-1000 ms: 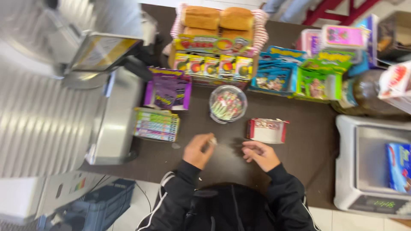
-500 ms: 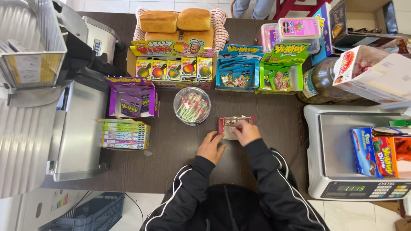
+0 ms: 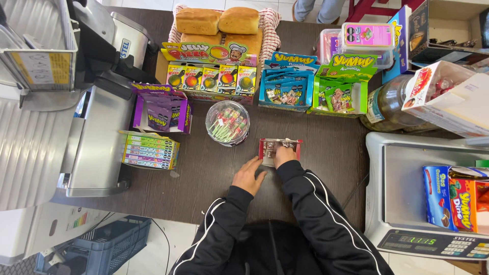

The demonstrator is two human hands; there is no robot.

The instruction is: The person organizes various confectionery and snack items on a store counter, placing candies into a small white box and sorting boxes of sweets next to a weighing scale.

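On the dark wood-grain counter, a small red cardboard box lies open near the middle, just right of a round clear plastic tub of striped sweets. The right hand rests on the box's near edge, fingers curled over it and partly inside; whether they pinch anything is hidden. The left hand lies flat on the counter just beside the box, fingers spread loosely, holding nothing. Two crusty bread loaves sit on a checked cloth at the back. A metal scale is cut off at the right edge.
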